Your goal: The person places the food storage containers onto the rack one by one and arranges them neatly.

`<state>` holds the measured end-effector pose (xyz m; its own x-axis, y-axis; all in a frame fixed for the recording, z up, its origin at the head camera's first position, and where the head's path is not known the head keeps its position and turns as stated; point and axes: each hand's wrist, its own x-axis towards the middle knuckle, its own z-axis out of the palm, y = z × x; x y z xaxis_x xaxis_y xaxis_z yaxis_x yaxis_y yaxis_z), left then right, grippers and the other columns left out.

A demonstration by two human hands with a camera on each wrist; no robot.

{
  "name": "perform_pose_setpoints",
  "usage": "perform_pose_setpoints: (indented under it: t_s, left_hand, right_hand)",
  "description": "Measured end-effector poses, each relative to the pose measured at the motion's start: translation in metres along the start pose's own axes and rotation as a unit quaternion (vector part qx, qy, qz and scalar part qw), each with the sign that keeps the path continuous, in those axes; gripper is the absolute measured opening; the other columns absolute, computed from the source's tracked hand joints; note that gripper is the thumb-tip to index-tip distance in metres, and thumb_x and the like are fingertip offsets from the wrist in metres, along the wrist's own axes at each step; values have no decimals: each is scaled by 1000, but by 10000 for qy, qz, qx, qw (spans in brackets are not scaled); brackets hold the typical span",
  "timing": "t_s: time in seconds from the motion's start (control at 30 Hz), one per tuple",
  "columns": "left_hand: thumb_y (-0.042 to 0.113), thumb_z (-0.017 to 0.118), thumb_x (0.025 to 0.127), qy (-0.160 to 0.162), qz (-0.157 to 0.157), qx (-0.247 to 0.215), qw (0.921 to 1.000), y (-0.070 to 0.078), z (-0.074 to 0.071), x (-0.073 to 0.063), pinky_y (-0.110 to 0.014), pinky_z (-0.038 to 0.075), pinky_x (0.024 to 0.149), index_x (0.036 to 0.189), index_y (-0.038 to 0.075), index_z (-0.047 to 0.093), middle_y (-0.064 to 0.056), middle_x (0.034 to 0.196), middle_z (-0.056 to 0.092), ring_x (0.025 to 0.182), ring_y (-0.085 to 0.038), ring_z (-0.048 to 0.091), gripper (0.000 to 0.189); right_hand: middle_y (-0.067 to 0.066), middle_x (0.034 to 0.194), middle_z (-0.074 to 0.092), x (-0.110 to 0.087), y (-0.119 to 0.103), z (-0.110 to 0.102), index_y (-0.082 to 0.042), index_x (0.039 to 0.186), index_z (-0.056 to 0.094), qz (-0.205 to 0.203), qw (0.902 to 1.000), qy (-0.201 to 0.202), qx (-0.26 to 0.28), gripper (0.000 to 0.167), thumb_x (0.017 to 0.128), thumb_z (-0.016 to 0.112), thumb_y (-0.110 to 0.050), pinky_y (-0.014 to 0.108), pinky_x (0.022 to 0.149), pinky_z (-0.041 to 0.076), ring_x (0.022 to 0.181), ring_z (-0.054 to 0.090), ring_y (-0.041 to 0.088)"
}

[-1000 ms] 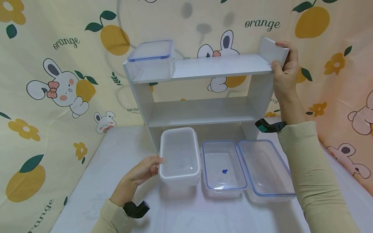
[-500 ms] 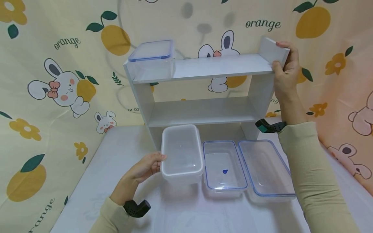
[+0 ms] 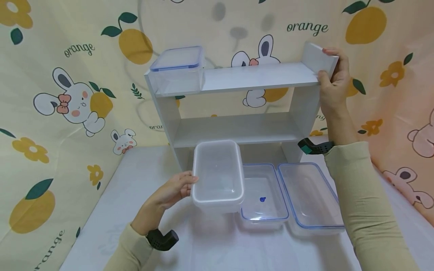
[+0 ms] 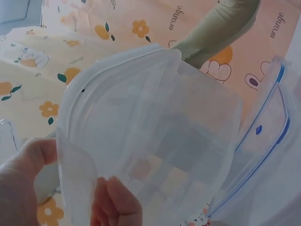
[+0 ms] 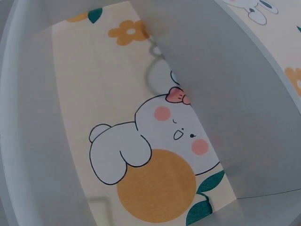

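My left hand (image 3: 174, 190) grips a clear food container with a white lid (image 3: 218, 171) by its left side, thumb on the lid's edge. In the left wrist view the fingers (image 4: 120, 202) curl against the wall of that container (image 4: 197, 136). It is held tilted in front of the white shelf (image 3: 237, 130), overlapping the left edge of a blue-rimmed container (image 3: 264, 192). My right hand (image 3: 333, 84) holds the upright end panel (image 3: 318, 60) at the shelf's top right, thumb in front and fingers behind.
Another clear container with a blue-edged lid (image 3: 178, 71) stands at the left end of the top shelf. A larger blue-rimmed container (image 3: 310, 195) lies on the white table (image 3: 210, 244) beside my right sleeve. Patterned cloth (image 3: 78, 158) hangs behind the shelf.
My left hand has lifted the white-lidded container and moved it up and to the right, toward the blue-rimmed one. My right hand stays on the end panel.
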<state>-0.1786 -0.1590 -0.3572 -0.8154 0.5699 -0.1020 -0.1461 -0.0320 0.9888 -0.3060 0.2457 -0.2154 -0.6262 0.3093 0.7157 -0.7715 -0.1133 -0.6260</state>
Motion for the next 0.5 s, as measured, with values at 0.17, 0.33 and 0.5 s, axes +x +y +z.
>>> perform_pose_setpoints:
  t_s: [0.17, 0.33, 0.5]
  left_hand:
    - [23, 53, 92, -24, 23, 53, 10000, 6, 5, 1, -18, 56, 77, 104, 6, 52, 10, 91, 65, 81, -1, 65, 20]
    - [24, 53, 92, -22, 50, 114, 9999, 12, 9, 2, -18, 56, 77, 104, 5, 50, 9, 92, 63, 81, -1, 65, 23]
    - [23, 53, 91, -28, 41, 118, 9999, 17, 12, 4, -17, 56, 78, 107, 3, 48, 9, 92, 63, 82, -1, 64, 26]
  right_hand:
    - [1, 134, 48, 1, 1, -2, -12, 117, 54, 15, 10000, 2, 11, 45, 85, 39, 15, 30, 120, 30, 130, 39, 20]
    - [2, 135, 48, 1, 0, -1, -13, 117, 54, 39, 10000, 12, 13, 45, 86, 39, 16, 30, 120, 29, 131, 39, 20]
    - [0, 135, 48, 1, 0, -2, -13, 117, 54, 86, 10000, -6, -15, 45, 86, 40, 16, 31, 121, 28, 132, 39, 20]
